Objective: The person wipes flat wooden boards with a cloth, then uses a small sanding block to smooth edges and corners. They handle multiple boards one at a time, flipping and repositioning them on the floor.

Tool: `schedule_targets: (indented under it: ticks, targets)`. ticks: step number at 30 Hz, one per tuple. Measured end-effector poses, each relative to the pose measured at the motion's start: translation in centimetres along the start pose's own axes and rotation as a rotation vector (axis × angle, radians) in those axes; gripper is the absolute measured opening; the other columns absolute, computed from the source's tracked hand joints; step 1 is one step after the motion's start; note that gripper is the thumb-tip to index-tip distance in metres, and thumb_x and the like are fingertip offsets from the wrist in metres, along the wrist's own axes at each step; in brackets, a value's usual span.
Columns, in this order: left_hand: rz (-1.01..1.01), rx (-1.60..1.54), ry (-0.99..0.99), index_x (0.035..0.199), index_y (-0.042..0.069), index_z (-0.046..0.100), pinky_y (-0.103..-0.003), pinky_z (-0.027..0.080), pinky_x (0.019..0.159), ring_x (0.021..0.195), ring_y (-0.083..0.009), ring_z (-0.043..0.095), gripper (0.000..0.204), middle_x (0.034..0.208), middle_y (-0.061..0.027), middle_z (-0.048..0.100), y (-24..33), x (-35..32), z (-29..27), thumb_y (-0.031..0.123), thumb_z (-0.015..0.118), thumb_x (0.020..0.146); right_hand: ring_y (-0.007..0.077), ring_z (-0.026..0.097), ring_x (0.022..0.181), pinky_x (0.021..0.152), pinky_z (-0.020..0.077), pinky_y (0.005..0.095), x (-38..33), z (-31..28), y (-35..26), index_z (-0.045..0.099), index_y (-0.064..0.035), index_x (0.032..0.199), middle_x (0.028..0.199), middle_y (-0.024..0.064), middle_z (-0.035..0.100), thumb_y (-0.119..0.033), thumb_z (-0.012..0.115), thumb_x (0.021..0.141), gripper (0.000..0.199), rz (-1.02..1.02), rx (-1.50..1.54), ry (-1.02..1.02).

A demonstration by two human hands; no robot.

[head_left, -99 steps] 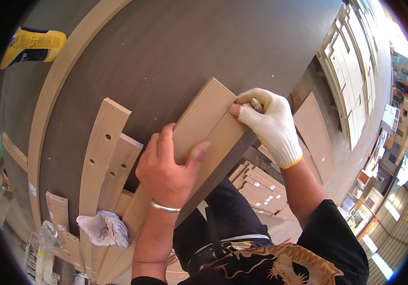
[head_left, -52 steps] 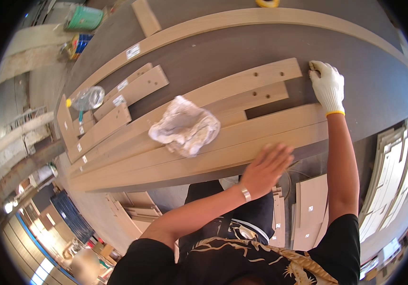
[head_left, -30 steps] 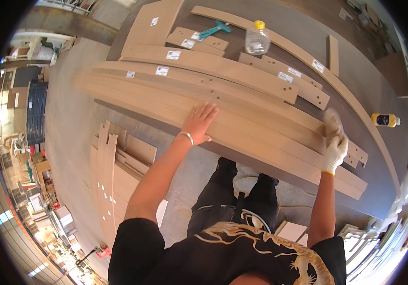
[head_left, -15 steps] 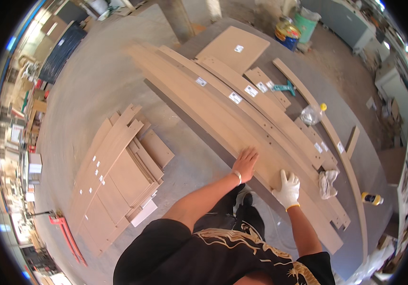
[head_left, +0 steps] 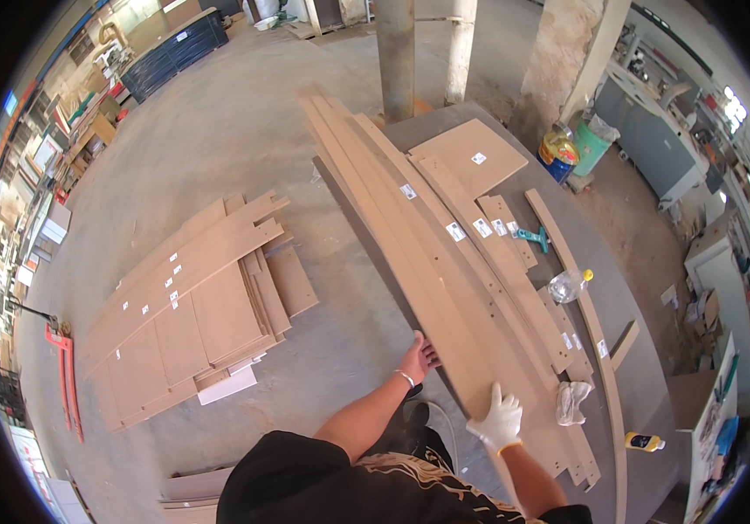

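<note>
My bare left hand (head_left: 419, 356), with a bracelet at the wrist, is at the near left edge of a long brown board (head_left: 392, 249). Its fingers are apart and reach against the edge; whether they go beneath it I cannot tell. My right hand (head_left: 499, 421), in a white glove, rests on the same board farther down its edge, fingers spread. The board lies lengthwise along the left side of a grey table (head_left: 646, 367). Right of it lie a narrower board with labels and holes (head_left: 480, 271) and another labelled board (head_left: 488, 229).
A square panel (head_left: 471, 157), a teal-handled tool (head_left: 535, 237), a clear bottle (head_left: 567, 286), a crumpled white glove (head_left: 572, 402) and a yellow bottle (head_left: 645, 442) lie on the table. Stacked panels (head_left: 205, 323) stand on the floor at left, near a red pallet jack (head_left: 65, 380). Pillars (head_left: 395, 61) rise beyond.
My left hand has moved off the board's top face to its left edge. My gloved right hand has shifted toward that edge, still on the board. The view has turned.
</note>
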State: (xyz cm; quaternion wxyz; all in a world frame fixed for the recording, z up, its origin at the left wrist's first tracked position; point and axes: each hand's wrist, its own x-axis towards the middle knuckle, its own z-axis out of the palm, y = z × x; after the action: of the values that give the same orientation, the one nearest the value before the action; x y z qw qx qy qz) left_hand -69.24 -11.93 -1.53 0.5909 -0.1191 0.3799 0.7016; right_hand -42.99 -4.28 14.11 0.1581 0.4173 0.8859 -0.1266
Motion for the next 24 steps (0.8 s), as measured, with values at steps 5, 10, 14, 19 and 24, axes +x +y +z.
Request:
schedule_targets:
  ticks: [5, 10, 14, 19, 24]
  targets:
    - [0.220, -0.536, -0.407, 0.142, -0.004, 0.058, -0.057, 0.047, 0.112, 0.116, -0.0401, 0.064, 0.085, 0.130, -0.0222, 0.065, 3.0, -3.3, 4.8, 0.069, 0.039, 0.102, 0.0434, 0.059, 0.110, 0.095, 0.0483, 0.0529, -10.5, -2.2, -1.1, 0.041, -0.0075, 0.153, 0.115, 0.0229, 0.059, -0.046, 0.091, 0.061, 0.111, -0.089, 0.205, -0.009]
    - [0.329, -0.445, -0.514, 0.137, -0.007, 0.057, -0.057, 0.053, 0.102, 0.110, -0.0414, 0.066, 0.074, 0.128, -0.0240, 0.065, 4.8, -7.5, 6.8, 0.055, 0.048, 0.097, 0.0429, 0.058, 0.107, 0.093, 0.0498, 0.0525, -15.2, -3.9, -1.7, 0.041, -0.0125, 0.154, 0.116, 0.0204, 0.056, -0.041, 0.094, 0.061, 0.111, -0.129, 0.281, 0.032]
    - [0.301, -0.510, -0.454, 0.134, 0.000, 0.056, -0.060, 0.056, 0.093, 0.102, -0.0402, 0.068, 0.069, 0.117, -0.0249, 0.067, 6.8, -10.1, 7.3, 0.056, 0.059, 0.093, 0.0438, 0.060, 0.111, 0.096, 0.0522, 0.0525, -15.9, -6.6, -2.1, 0.041, -0.0130, 0.157, 0.122, 0.0211, 0.055, -0.033, 0.092, 0.064, 0.107, -0.204, 0.437, -0.024]
    - [0.446, -0.483, -0.203, 0.118, 0.001, 0.062, -0.054, 0.057, 0.086, 0.091, -0.0334, 0.070, 0.059, 0.105, -0.0196, 0.070, 11.8, -14.2, 6.3, 0.056, 0.053, 0.098, 0.0429, 0.061, 0.122, 0.104, 0.0528, 0.0491, -13.7, -9.2, -3.3, 0.037, -0.0119, 0.162, 0.131, 0.0222, 0.055, -0.023, 0.085, 0.070, 0.104, -0.345, 0.459, -0.176]
    - [0.639, -0.424, 0.167, 0.108, 0.012, 0.058, -0.045, 0.057, 0.072, 0.081, -0.0245, 0.067, 0.035, 0.094, -0.0090, 0.068, 15.6, -19.1, 1.1, 0.044, 0.068, 0.096, 0.0330, 0.059, 0.128, 0.107, 0.0509, 0.0452, -8.6, -9.0, -7.5, 0.029, -0.0051, 0.167, 0.143, 0.0204, 0.056, -0.035, 0.093, 0.071, 0.119, -0.626, 0.809, -0.458]
